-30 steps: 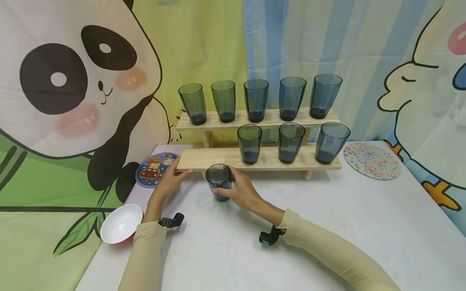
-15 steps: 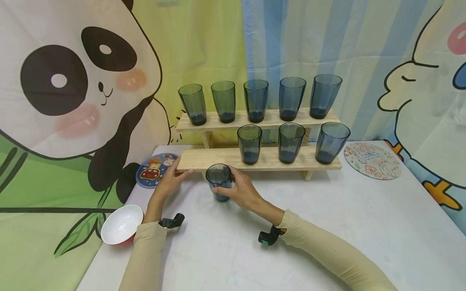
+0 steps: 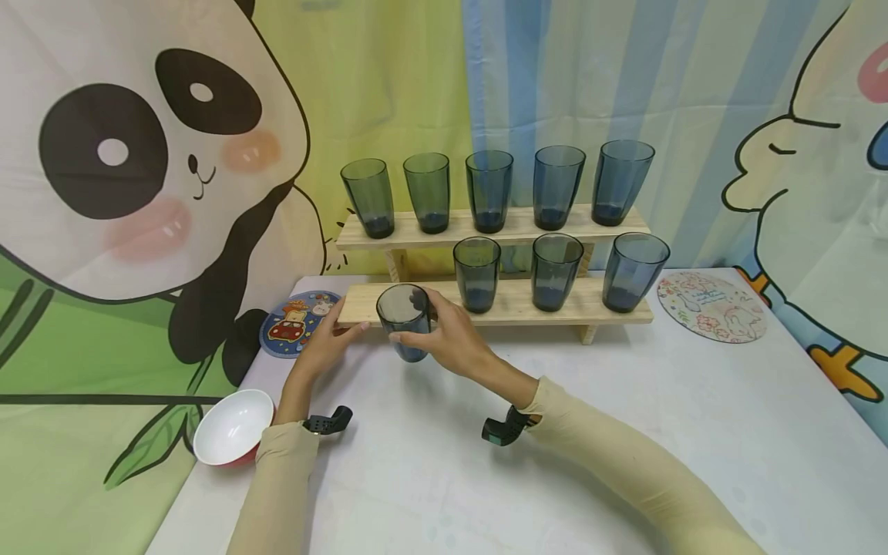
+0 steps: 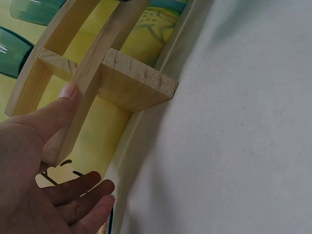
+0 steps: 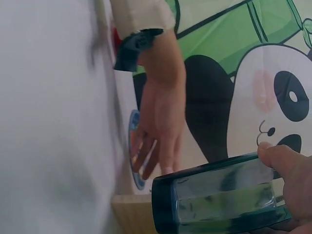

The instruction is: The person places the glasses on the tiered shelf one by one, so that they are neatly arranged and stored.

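Note:
My right hand (image 3: 454,337) holds a dark blue-grey drinking glass (image 3: 405,320) by its side, thumb in front. The glass is raised off the table before the left part of the lower wooden shelf (image 3: 368,303). In the right wrist view, the glass (image 5: 219,195) shows its thick base clear of the white cloth. My left hand (image 3: 324,344) grips the lower shelf's left end. In the left wrist view, its thumb (image 4: 68,92) lies on the board's front edge, and the lower fingers reach out loosely below.
Three matching glasses (image 3: 557,274) stand on the lower shelf's right part. Several more (image 3: 489,193) line the upper shelf (image 3: 451,237). A white bowl (image 3: 234,426) sits at the left table edge. Round mats, one blue (image 3: 287,327) and one floral (image 3: 711,307), flank the shelves.
My right hand has lifted the glass off the table, upward and slightly left, toward the lower shelf. My left hand has stayed at the shelf end.

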The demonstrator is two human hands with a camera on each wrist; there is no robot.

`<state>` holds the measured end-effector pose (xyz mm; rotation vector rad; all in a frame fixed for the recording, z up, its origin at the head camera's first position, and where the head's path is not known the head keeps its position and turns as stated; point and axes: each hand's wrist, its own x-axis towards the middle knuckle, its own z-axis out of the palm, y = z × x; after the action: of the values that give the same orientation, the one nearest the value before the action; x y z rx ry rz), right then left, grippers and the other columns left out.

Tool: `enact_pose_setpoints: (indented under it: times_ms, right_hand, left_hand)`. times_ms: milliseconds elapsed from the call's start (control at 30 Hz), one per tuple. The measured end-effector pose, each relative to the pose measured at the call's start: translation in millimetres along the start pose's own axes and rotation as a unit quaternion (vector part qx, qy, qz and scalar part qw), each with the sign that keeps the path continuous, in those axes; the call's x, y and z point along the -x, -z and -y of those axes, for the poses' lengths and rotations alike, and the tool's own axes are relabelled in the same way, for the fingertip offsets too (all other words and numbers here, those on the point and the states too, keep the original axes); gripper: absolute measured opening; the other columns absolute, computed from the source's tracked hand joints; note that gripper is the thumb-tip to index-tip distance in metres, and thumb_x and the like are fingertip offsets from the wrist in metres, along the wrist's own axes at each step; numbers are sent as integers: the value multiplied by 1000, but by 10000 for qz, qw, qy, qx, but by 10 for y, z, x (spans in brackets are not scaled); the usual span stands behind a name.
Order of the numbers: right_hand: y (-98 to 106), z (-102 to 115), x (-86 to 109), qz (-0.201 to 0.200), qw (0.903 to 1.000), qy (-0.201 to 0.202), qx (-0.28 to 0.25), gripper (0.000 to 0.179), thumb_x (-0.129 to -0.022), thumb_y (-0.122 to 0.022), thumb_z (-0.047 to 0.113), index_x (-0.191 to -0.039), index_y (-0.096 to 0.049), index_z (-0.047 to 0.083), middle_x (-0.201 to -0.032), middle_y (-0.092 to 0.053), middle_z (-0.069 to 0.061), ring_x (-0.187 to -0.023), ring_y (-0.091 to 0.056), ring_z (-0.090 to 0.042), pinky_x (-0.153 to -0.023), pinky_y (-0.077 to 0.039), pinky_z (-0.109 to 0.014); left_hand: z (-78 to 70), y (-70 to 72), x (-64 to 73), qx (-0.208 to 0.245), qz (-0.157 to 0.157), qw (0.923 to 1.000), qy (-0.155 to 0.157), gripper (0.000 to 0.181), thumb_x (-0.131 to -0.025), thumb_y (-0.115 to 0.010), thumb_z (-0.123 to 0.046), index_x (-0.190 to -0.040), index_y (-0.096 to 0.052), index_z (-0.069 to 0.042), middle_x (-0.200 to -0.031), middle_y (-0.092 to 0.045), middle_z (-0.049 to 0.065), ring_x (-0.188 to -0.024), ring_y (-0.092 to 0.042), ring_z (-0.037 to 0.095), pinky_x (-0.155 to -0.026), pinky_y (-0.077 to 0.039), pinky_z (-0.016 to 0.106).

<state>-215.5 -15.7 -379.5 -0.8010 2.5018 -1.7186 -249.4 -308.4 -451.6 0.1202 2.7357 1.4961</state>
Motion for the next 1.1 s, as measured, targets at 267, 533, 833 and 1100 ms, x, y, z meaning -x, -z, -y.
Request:
enact_pose_setpoints:
  times_ms: [267, 533, 833, 1100]
  right_hand:
    - [33, 102, -286, -388, 9982, -120, 433, 91, -89, -87, 42, -159, -43, 6, -136, -67, -12, -114, -65, -25, -93, -57, -46]
    - [9, 64, -540, -674, 9973, -206, 218, 78, -90, -85, 41, -152, -51, 10, -135, -68, -9, -122, -66, -26, -99, -57, -46]
    - [-44, 8, -732, -796, 9956, -359, 341, 81, -92, -84, 41, -156, -47, 10, -135, -67, -11, -118, -67, -26, -96, -57, -45]
    - [-55, -37, -831, -867, 9941, -601, 250, 95, -91, -84, 43, -163, -35, 6, -146, -62, -14, -128, -64, -29, -104, -56, -46]
  left_hand:
    - [-12, -5, 21, 49, -14, 10000, 1, 91, -105, -66, -37, -172, -8, -17, -171, -25, 26, -151, -37, 48, -124, -28, 63]
    - [-16, -7, 24, 137, 37, 9999, -52, 89, -106, -66, -36, -172, -9, -17, -170, -26, 27, -151, -37, 49, -124, -29, 63]
    - [0, 10, -2, 74, 9, 10000, -34, 90, -106, -65, -39, -172, -8, -16, -172, -22, 24, -154, -34, 47, -126, -27, 61]
    - [-30, -2, 8, 146, 54, 9999, -69, 90, -106, -65, -38, -172, -8, -16, -171, -24, 26, -152, -36, 48, -124, -30, 62]
